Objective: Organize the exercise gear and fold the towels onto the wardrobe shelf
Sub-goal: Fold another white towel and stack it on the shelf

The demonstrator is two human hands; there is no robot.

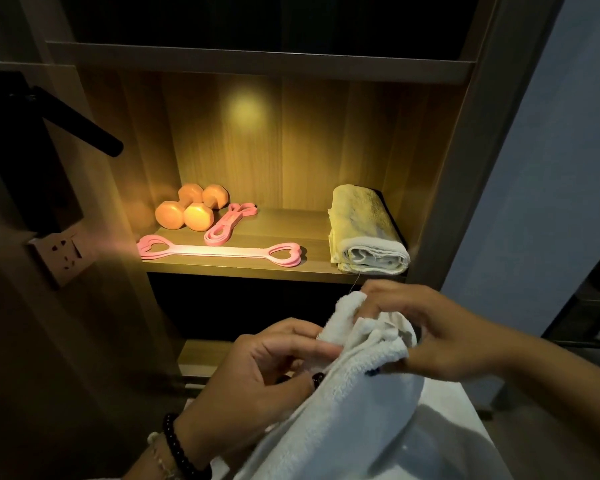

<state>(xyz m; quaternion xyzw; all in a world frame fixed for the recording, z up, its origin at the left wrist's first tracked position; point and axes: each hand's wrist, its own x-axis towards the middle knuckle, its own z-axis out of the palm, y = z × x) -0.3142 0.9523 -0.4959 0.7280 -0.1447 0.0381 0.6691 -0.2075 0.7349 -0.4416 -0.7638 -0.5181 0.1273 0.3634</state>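
Observation:
A white towel (343,403) hangs in front of me, bunched at its top edge. My left hand (257,368) pinches that edge from the left, and my right hand (430,334) grips it from the right, both below the lit wardrobe shelf (312,223). On the shelf lie two orange dumbbells (187,211) at the back left, a folded pink band (227,225) beside them, and a long pink stretch band (219,251) along the front edge. A folded yellowish towel (364,230) sits at the shelf's right end.
A black handle (80,124) juts out at the upper left, above a wall socket (61,254). A dark compartment (239,306) lies under the lit shelf. At the far right stands a dark rack (589,306) against a bluish wall.

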